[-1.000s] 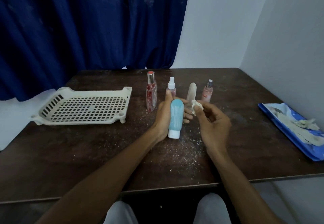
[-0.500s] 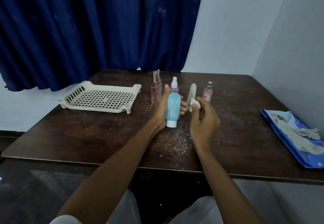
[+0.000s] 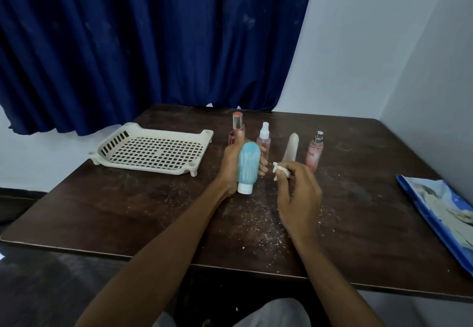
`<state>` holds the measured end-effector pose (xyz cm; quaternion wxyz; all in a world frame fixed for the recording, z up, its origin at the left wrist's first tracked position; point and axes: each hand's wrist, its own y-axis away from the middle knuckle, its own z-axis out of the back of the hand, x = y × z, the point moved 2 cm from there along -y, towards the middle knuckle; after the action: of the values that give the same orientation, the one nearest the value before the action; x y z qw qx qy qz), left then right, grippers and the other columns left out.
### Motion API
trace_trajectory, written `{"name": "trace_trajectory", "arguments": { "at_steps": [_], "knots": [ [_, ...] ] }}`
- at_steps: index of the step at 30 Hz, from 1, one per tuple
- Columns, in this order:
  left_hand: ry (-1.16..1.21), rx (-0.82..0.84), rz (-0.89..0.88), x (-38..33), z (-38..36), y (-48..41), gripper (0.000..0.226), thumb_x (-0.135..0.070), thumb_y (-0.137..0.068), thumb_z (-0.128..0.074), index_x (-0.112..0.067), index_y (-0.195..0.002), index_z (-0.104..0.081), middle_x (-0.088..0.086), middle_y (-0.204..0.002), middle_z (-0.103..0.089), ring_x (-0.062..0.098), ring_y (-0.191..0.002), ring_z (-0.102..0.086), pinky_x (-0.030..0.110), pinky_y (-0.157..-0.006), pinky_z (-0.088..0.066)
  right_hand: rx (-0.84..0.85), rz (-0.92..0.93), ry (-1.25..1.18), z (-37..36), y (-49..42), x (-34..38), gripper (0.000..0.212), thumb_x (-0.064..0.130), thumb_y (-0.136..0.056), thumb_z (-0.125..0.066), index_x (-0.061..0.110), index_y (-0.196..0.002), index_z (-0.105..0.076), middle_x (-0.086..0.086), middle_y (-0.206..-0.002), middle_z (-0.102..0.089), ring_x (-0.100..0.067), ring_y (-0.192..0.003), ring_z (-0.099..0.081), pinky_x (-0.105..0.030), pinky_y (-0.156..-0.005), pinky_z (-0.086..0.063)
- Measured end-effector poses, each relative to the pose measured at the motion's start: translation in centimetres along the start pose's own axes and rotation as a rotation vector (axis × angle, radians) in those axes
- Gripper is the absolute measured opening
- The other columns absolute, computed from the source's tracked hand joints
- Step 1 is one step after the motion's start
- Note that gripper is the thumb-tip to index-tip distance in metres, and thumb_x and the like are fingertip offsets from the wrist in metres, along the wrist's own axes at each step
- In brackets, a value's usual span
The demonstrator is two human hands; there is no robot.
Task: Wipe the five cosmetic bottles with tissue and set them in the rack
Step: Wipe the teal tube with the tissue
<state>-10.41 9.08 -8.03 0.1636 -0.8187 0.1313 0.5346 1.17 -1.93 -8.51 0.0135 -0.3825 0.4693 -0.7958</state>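
My left hand [image 3: 231, 165] grips a light blue bottle [image 3: 247, 166] with a white cap, cap end down, above the table's middle. A small wad of white tissue [image 3: 280, 171] is pinched in my right hand [image 3: 298, 193], a short gap right of the bottle. Behind them stand a tall red bottle [image 3: 236, 128], a pink spray bottle [image 3: 264, 138], a pale tapered bottle [image 3: 291, 149] and a pink perfume bottle [image 3: 314, 151]. The cream rack [image 3: 153, 149] lies to the left with nothing in it.
A blue tissue pack [image 3: 440, 214] with loose tissue lies at the table's right edge. White crumbs are scattered over the dark table [image 3: 128, 211]. A blue curtain hangs behind; a white wall runs close along the right.
My right hand with the tissue has drawn a little away from the blue bottle. The view has tilted up and back, showing more curtain.
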Motion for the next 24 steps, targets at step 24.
{"name": "trace_trajectory", "arguments": {
  "at_steps": [24],
  "knots": [
    [-0.168,-0.003,-0.009,0.4,-1.1,-0.2,0.047,-0.045,-0.103,-0.043,-0.009,-0.085,-0.067,0.007,-0.067,-0.068,0.018,-0.057,-0.065,0.029,-0.056,-0.055,-0.084,0.117,0.164,-0.2,-0.2,0.8,0.019,-0.003,-0.088,-0.064,0.001,-0.105,-0.068,-0.006,-0.103,-0.065,-0.012,-0.091,-0.062,-0.017,-0.084,-0.049]
  ]
}}
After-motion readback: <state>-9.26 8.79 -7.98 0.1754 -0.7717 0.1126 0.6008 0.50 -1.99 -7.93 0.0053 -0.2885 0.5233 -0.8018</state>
